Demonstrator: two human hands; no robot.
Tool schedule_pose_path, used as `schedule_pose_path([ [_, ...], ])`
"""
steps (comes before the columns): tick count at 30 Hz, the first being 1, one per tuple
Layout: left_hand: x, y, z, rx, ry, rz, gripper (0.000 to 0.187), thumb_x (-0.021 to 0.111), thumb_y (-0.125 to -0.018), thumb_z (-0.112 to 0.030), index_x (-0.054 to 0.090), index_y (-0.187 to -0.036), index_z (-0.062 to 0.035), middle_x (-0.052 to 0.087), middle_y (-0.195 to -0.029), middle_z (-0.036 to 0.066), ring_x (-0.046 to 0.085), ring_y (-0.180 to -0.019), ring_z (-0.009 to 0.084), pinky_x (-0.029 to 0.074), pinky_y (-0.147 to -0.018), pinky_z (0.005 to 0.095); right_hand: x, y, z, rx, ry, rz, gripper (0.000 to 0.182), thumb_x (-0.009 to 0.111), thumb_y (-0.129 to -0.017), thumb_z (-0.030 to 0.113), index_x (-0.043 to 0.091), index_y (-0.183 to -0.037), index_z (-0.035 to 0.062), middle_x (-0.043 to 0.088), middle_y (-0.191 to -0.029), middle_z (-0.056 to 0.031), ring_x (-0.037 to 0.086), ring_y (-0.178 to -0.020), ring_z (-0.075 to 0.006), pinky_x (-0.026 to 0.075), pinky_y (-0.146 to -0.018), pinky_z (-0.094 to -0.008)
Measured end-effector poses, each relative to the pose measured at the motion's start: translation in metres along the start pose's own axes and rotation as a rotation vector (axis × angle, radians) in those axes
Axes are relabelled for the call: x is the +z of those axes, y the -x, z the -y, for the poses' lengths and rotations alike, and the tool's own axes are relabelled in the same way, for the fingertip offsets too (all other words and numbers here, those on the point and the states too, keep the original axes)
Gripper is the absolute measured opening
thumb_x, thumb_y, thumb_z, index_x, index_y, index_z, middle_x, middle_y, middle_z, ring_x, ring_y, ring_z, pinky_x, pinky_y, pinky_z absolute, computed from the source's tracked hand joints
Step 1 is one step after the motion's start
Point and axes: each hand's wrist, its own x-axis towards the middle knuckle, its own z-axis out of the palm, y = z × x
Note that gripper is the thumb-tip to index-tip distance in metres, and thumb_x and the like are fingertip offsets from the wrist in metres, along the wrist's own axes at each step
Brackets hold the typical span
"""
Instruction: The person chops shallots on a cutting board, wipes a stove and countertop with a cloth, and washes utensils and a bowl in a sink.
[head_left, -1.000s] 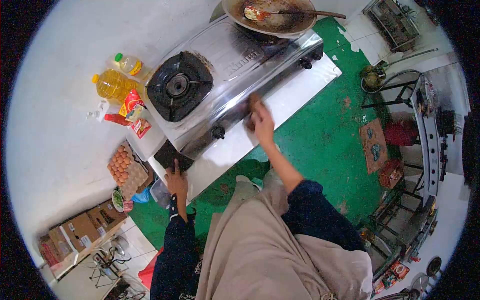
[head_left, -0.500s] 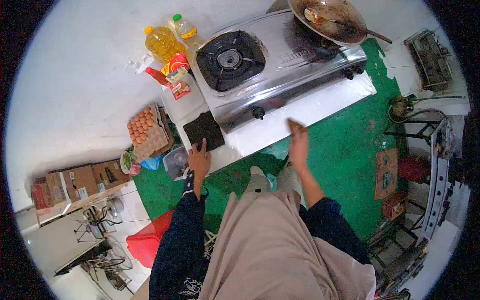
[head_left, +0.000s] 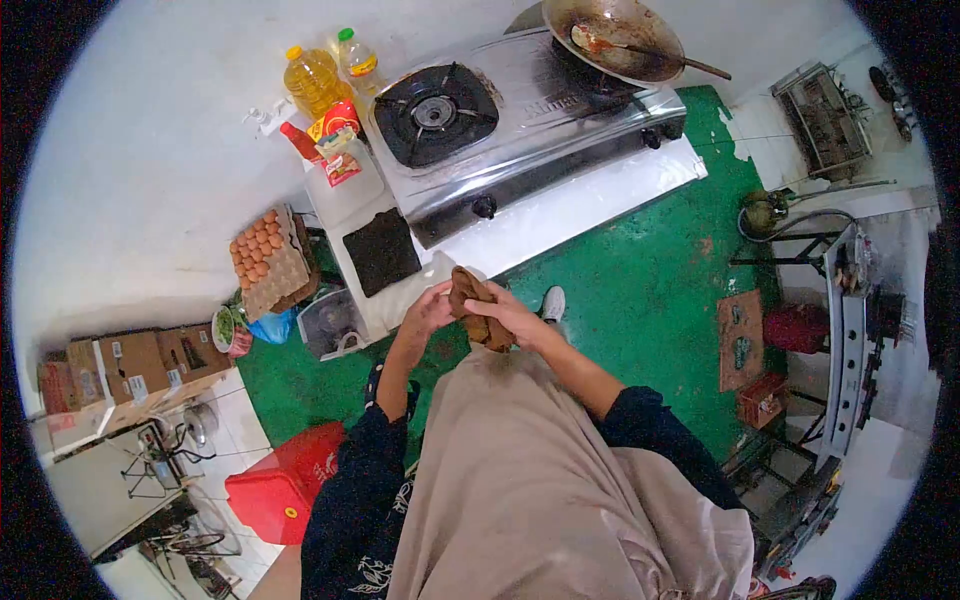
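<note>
Both hands meet in front of the person's body, just below the edge of the bench [head_left: 590, 205]; between them is a brown cloth [head_left: 478, 305], bunched up and wrinkled. The right hand [head_left: 515, 318] has its grip closed around the cloth from the right side, with the fingers wrapped over the lower part; the left hand [head_left: 430, 308] touches the cloth from the left, its fingers curled onto the top of it, so this grip is closed on the cloth too. The cloth sits right in the two grips, partly hidden by the fingers; it is up in the air and does not touch the bench.

Just past the hands, on the white bench, lies a dark square mat [head_left: 381, 251]; it is near the left hand but apart from it. Behind the mat stands a shiny stove [head_left: 520, 125] with two burners; a wok [head_left: 612, 37] with a spoon in it sits on the far right burner. To the left of the stove stand two oil bottles [head_left: 312, 80] and some small red packets [head_left: 335, 125]. Left of the bench is a tray of eggs [head_left: 265, 258]. The floor [head_left: 640, 290] below is green; a red tub [head_left: 280, 490] sits on the floor by the left arm, and brown boxes [head_left: 125, 365] are stacked further left.
</note>
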Motion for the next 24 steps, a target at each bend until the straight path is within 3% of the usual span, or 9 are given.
schedule_pose_path([
  [2, 0.010, -0.001, -0.003, 0.092, -0.262, -0.098, 0.042, 0.066, -0.085, -0.016, 0.053, -0.122, -0.0014, 0.061, -0.099, 0.004, 0.056, -0.090, 0.0117, 0.045, -0.082, 0.0270, 0.001, 0.002, 0.001, -0.094, 0.255, -0.012, 0.043, 0.070, -0.081, 0.023, 0.050, -0.113, 0.0016, 0.058, -0.096, -0.0062, 0.058, -0.079, -0.0158, 0.047, -0.074, -0.0278],
  [8, 0.033, 0.017, -0.045, 0.174, -0.373, -0.138, 0.017, 0.064, -0.082, -0.006, 0.061, -0.098, -0.0005, 0.060, -0.088, 0.003, 0.056, -0.084, 0.0099, 0.044, -0.076, 0.0238, -0.005, 0.021, 0.037, -0.098, 0.230, 0.003, 0.025, 0.063, -0.087, 0.021, 0.064, -0.097, -0.0014, 0.064, -0.088, -0.0034, 0.058, -0.078, -0.0126, 0.047, -0.073, -0.0250],
  [10, 0.035, 0.019, -0.050, 0.255, -0.300, -0.108, 0.018, 0.064, -0.081, -0.005, 0.061, -0.098, -0.0020, 0.059, -0.089, 0.002, 0.055, -0.084, 0.0098, 0.044, -0.075, 0.0233, 0.004, 0.032, 0.058, -0.127, 0.164, -0.011, 0.025, 0.061, -0.088, 0.023, 0.064, -0.097, -0.0001, 0.064, -0.089, -0.0030, 0.058, -0.079, -0.0124, 0.046, -0.073, -0.0246],
  [14, 0.053, 0.033, -0.077, 0.417, -0.405, -0.207, 0.022, 0.063, -0.081, -0.005, 0.059, -0.103, -0.0055, 0.058, -0.087, 0.002, 0.054, -0.082, 0.0097, 0.045, -0.073, 0.0238, 0.014, 0.029, 0.070, -0.164, 0.074, 0.119, 0.037, 0.059, -0.091, 0.028, 0.054, -0.118, 0.0032, 0.060, -0.106, -0.0058, 0.055, -0.097, -0.0116, 0.045, -0.082, -0.0264],
  [15, 0.056, 0.035, -0.082, 0.459, -0.499, -0.205, 0.025, 0.064, -0.081, -0.005, 0.058, -0.105, -0.0052, 0.056, -0.089, 0.002, 0.054, -0.082, 0.0100, 0.045, -0.073, 0.0244, 0.026, 0.039, 0.082, -0.148, 0.230, 0.085, 0.054, 0.064, -0.088, 0.035, 0.044, -0.128, 0.0051, 0.056, -0.113, -0.0077, 0.053, -0.104, -0.0142, 0.043, -0.087, -0.0287],
  [19, 0.062, 0.046, -0.104, 0.535, -0.721, -0.170, 0.035, 0.067, -0.079, -0.004, 0.056, -0.112, -0.0056, 0.050, -0.089, 0.001, 0.053, -0.083, 0.0110, 0.047, -0.075, 0.0259, 0.043, 0.023, 0.072, -0.466, 0.636, 0.067, 0.070, 0.077, -0.075, 0.038, 0.045, -0.129, 0.0060, 0.057, -0.115, -0.0095, 0.054, -0.106, -0.0189, 0.042, -0.094, -0.0330],
  [20, 0.062, 0.047, -0.108, 0.532, -0.737, -0.155, 0.038, 0.069, -0.079, -0.004, 0.055, -0.114, -0.0061, 0.049, -0.088, 0.001, 0.053, -0.083, 0.0112, 0.047, -0.075, 0.0260, 0.043, 0.019, 0.075, -0.477, 0.611, 0.091, 0.068, 0.076, -0.076, 0.036, 0.045, -0.128, 0.0058, 0.057, -0.115, -0.0096, 0.054, -0.106, -0.0186, 0.042, -0.094, -0.0329],
  [21, 0.053, 0.048, -0.112, 0.525, -0.819, -0.173, 0.048, 0.073, -0.074, -0.012, 0.055, -0.118, -0.0112, 0.054, -0.085, 0.003, 0.050, -0.067, 0.0082, 0.044, -0.059, 0.0225, 0.047, 0.017, 0.083, -0.488, 0.586, 0.116, 0.066, 0.076, -0.077, 0.033, 0.045, -0.128, 0.0056, 0.058, -0.116, -0.0097, 0.054, -0.106, -0.0183, 0.043, -0.093, -0.0327],
  [24, 0.044, 0.066, -0.141, 0.443, -0.809, -0.072, 0.056, 0.076, -0.071, -0.007, 0.052, -0.122, -0.0125, 0.052, -0.090, 0.001, 0.053, -0.079, 0.0095, 0.046, -0.068, 0.0243, 0.061, 0.021, 0.106, -0.448, 0.518, 0.164, 0.041, 0.072, -0.078, 0.017, 0.052, -0.112, 0.0049, 0.060, -0.097, -0.0037, 0.056, -0.093, -0.0127, 0.045, -0.083, -0.0286],
])
